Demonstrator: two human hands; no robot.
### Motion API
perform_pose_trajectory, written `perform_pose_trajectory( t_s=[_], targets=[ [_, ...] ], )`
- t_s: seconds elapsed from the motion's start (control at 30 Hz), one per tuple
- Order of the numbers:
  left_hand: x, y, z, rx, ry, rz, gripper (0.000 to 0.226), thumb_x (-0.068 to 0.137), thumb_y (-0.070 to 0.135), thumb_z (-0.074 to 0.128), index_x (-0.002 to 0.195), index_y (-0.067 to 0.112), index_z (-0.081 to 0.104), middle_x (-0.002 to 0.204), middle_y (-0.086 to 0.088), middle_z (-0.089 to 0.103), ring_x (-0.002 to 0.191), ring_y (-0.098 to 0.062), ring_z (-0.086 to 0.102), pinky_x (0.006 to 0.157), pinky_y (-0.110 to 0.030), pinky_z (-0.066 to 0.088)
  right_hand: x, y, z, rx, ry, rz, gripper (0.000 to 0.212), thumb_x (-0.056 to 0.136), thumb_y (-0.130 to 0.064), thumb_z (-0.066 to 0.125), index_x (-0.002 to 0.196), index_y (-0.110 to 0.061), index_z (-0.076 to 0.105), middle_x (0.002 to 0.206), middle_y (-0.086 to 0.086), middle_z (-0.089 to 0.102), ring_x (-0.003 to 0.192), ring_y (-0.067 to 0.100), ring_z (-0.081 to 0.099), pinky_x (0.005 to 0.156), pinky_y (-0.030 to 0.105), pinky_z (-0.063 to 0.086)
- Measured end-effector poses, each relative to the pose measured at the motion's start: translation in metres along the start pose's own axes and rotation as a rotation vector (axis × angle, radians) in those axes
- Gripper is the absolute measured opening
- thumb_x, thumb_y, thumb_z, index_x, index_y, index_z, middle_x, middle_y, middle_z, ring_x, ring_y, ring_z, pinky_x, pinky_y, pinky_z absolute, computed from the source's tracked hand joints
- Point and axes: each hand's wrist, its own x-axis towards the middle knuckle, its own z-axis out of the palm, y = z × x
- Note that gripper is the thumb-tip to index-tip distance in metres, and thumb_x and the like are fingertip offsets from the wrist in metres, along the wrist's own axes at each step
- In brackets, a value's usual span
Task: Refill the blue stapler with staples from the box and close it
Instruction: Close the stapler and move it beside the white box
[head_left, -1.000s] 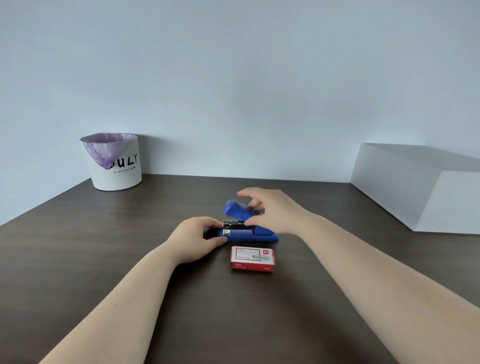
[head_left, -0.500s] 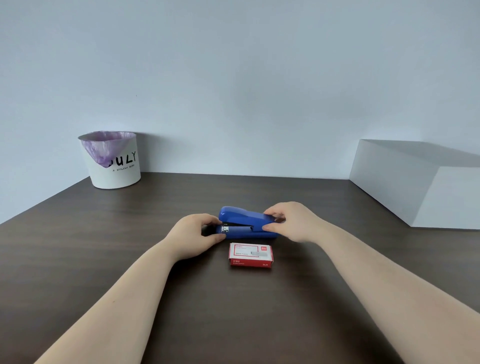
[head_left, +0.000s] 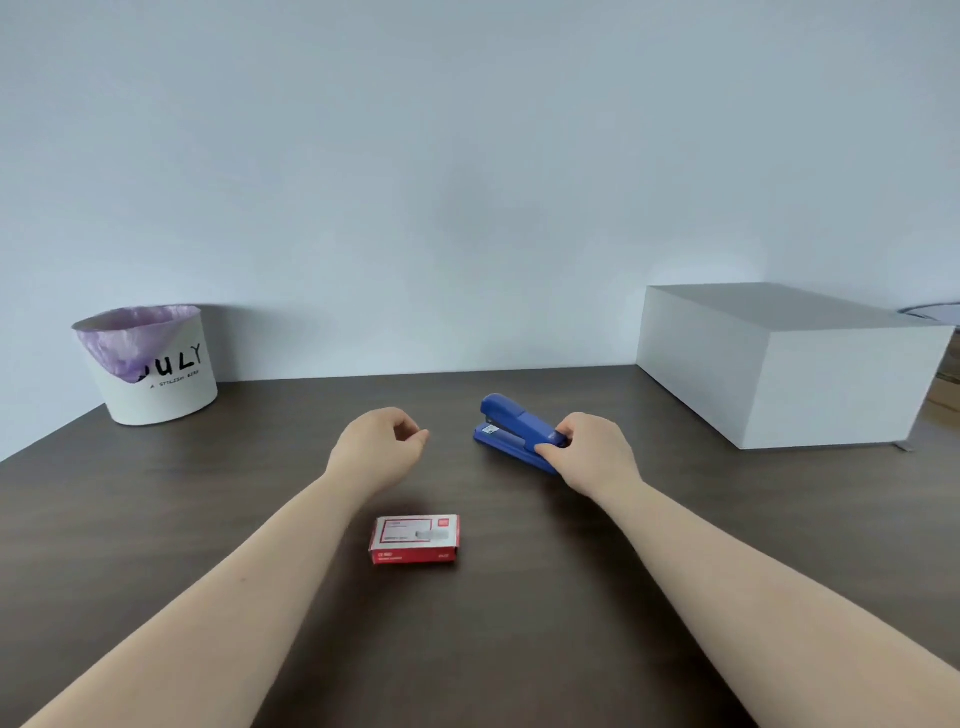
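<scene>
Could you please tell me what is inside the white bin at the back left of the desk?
The bin holds a purple bag as a liner, folded over part of its rim. Whatever lies deeper is hidden by the bin's wall and the bag.

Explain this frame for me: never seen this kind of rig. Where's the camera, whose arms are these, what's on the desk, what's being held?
There is no robot here. The camera sits on a person's head, looking forward and down, so the two bare arms reaching in from the bottom are the wearer's own. The right hand grips the rear end of the blue stapler, which looks closed and rests on the dark wooden desk. The left hand is loosely curled and holds nothing. Nearer the wearer lies a closed red staple box. Against the wall stand a white bin with a purple liner at left and a large white box at right.
</scene>
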Motion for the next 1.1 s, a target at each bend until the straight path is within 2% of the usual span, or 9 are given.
perform_pose_trajectory(
  t_s=[0.37,0.6,0.7,0.8,0.87,0.93,1.0,1.03,1.1],
  targets=[
    [0.042,0.109,0.109,-0.028,-0.088,0.001,0.017,0.087,0.033,0.05,0.079,0.018,0.053,0.083,0.001,0.061,0.08,-0.022,0.055,0.068,-0.03,0.041,0.045,0.068,-0.026,-0.035,0.126,0.114,0.015,0.085,-0.024,0.054,0.083,-0.012,0.046,0.088,0.004,0.055,0.074,0.024,0.051,0.058,0.032,0.039],
    [0.061,0.135,0.169,-0.077,-0.082,-0.041,0.018,0.089,0.033,0.046,0.082,0.017,0.05,0.087,-0.001,0.062,0.079,-0.022,0.052,0.07,-0.029,0.037,0.096,0.093,-0.027,-0.126,0.215,0.19,0.022,0.088,-0.022,0.05,0.105,-0.007,0.052,0.109,0.013,0.054,0.077,0.026,0.05,0.061,0.035,0.044],
    [0.076,0.139,0.178,-0.036,-0.068,-0.041,0.018,0.088,0.034,0.045,0.082,0.019,0.053,0.091,-0.002,0.065,0.08,-0.024,0.054,0.07,-0.03,0.038,0.113,0.1,-0.026,-0.161,0.243,0.205,0.024,0.089,-0.017,0.05,0.11,-0.005,0.051,0.112,0.014,0.055,0.087,0.031,0.057,0.062,0.033,0.04],
    [0.088,0.138,0.183,0.001,-0.065,-0.043,0.019,0.087,0.032,0.045,0.09,0.019,0.058,0.099,-0.003,0.067,0.09,-0.027,0.059,0.073,-0.03,0.04,0.133,0.106,-0.027,-0.162,0.231,0.127,0.013,0.09,-0.015,0.046,0.103,-0.01,0.044,0.087,0.009,0.056,0.087,0.036,0.061,0.06,0.032,0.038],
    [0.091,0.137,0.186,0.017,-0.076,-0.036,0.021,0.086,0.031,0.046,0.094,0.018,0.061,0.1,-0.003,0.067,0.087,-0.026,0.057,0.073,-0.029,0.04,0.145,0.108,-0.029,-0.126,0.199,0.086,0.02,0.091,-0.015,0.042,0.111,-0.016,0.045,0.073,0.002,0.053,0.089,0.038,0.06,0.054,0.03,0.035],
    [0.092,0.136,0.188,0.023,-0.082,-0.03,0.021,0.085,0.031,0.046,0.095,0.019,0.061,0.099,-0.002,0.067,0.084,-0.025,0.054,0.072,-0.029,0.04,0.151,0.107,-0.031,-0.041,0.168,0.146,0.029,0.091,-0.012,0.041,0.119,-0.015,0.049,0.083,0.001,0.06,0.099,0.039,0.058,0.062,0.038,0.044],
    [0.093,0.135,0.189,0.018,-0.083,-0.016,0.02,0.085,0.031,0.047,0.093,0.02,0.061,0.098,-0.001,0.067,0.083,-0.025,0.053,0.071,-0.029,0.039,0.157,0.11,-0.03,0.04,0.156,0.146,0.034,0.09,-0.011,0.042,0.122,-0.019,0.049,0.086,0.004,0.059,0.089,0.039,0.059,0.076,0.041,0.05],
    [0.093,0.135,0.189,0.017,-0.086,-0.011,0.019,0.085,0.032,0.047,0.092,0.021,0.061,0.099,0.0,0.067,0.083,-0.024,0.054,0.071,-0.029,0.039,0.161,0.113,-0.028,0.055,0.166,0.134,0.031,0.09,-0.013,0.044,0.118,-0.023,0.049,0.077,-0.002,0.056,0.075,0.033,0.054,0.069,0.035,0.05],
    [0.093,0.134,0.189,0.01,-0.094,-0.001,0.019,0.085,0.033,0.047,0.091,0.021,0.061,0.099,0.001,0.067,0.084,-0.024,0.054,0.071,-0.029,0.039,0.168,0.119,-0.023,0.055,0.209,0.127,0.016,0.09,-0.018,0.045,0.101,-0.029,0.046,0.061,-0.013,0.042,0.062,0.025,0.041,0.051,0.024,0.034]
  ],
)
